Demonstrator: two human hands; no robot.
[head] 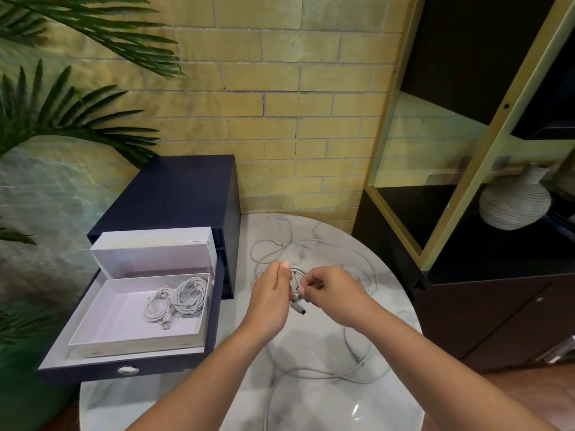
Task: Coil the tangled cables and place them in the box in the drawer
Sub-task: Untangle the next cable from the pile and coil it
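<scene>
Loose white cables (pixel 348 373) sprawl over the round marble table (pixel 317 405). My left hand (pixel 272 293) grips a small loop of one white cable (pixel 297 273) above the table's middle. My right hand (pixel 334 292) pinches the same cable near its plug (pixel 300 309), which hangs between the hands. To the left, the dark blue drawer (pixel 124 368) stands pulled out. Inside it lies an open white box (pixel 124 312) holding two coiled white cables (pixel 179 298).
The box's white lid (pixel 155 248) leans upright behind the box against the dark blue drawer unit (pixel 186 188). Palm fronds (pixel 62 113) hang at the left. A dark shelf unit with a ribbed vase (pixel 515 202) stands to the right. A brick wall lies behind.
</scene>
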